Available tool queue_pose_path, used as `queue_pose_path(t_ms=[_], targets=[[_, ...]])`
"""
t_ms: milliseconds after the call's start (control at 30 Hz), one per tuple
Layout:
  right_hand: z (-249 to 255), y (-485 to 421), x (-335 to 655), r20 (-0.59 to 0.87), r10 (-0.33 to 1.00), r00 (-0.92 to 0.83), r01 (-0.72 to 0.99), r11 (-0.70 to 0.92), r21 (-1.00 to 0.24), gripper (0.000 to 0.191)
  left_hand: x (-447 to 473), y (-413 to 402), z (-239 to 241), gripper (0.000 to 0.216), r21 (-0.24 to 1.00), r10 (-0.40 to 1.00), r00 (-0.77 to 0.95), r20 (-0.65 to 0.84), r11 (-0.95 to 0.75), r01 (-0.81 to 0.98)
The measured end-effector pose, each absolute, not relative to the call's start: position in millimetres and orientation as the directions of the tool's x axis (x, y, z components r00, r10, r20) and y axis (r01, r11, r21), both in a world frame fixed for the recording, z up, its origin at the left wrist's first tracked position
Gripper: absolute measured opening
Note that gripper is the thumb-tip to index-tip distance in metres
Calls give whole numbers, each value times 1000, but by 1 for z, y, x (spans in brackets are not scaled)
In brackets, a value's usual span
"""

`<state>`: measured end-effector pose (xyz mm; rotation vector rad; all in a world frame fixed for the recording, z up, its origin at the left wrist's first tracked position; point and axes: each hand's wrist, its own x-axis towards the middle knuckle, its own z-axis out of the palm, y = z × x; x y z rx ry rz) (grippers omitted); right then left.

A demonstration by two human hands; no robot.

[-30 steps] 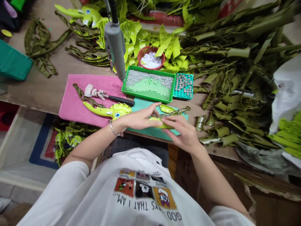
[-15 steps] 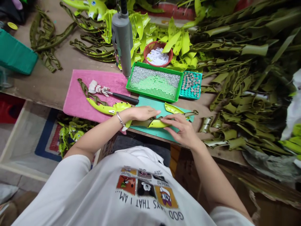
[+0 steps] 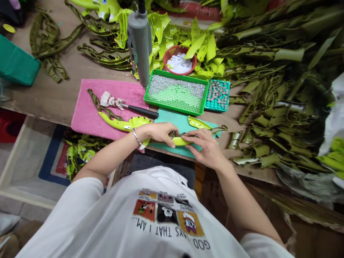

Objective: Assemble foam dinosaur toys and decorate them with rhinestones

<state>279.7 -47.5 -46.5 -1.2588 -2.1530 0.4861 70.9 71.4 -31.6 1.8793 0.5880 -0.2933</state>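
Observation:
My left hand (image 3: 158, 132) and my right hand (image 3: 205, 148) both grip a lime-green plastic toy part (image 3: 180, 141) over a teal mat (image 3: 174, 120) at the table's front edge. An olive strip lies along the part under my fingers. A second lime piece (image 3: 198, 124) rests on the mat just behind my right hand. Left of my left wrist, a lime dinosaur head toy (image 3: 125, 124) lies on a pink towel (image 3: 88, 111), beside a black-handled tool (image 3: 134, 109) wrapped in white cloth.
A grey electric screwdriver (image 3: 139, 41) hangs above a green tray of screws (image 3: 176, 93). A small teal tray (image 3: 218, 95) and a red bowl of white pieces (image 3: 179, 61) sit behind. Olive and lime plastic parts (image 3: 271, 82) pile across the right and back.
My hands have come together on the lime part and closed around it, left fingers curling from flat to gripping. The camera tilted slightly.

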Motion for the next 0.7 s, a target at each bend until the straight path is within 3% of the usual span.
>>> queue_pose_path(t_ms=[100,200,267,333,400,467,700], targets=[[-48,-55,277,304,902,-306,671,431,-603,32,71,71,-35,42,813,262,840,-475,-234,533],[-55,-67,275,344,935,87,632,215,-745,48,69,71,-37,42,828,268,839,-473,-192,528],[-62,-73,274,226,852,473,406,16,-914,54,68,72,-37,42,833,271,841,-468,-182,522],[-68,-75,272,-89,774,628,28,-136,-990,53,67,72,-35,44,835,263,839,-476,-166,525],[-70,-74,269,-385,771,507,-294,-265,-918,53,67,73,-33,47,835,251,836,-488,-146,531],[-69,-69,267,-521,777,354,-466,-336,-818,51,67,74,-31,51,836,247,835,-491,-135,531],[-60,-55,267,-622,728,288,-622,-351,-699,49,68,77,-31,57,825,229,824,-518,-123,552]])
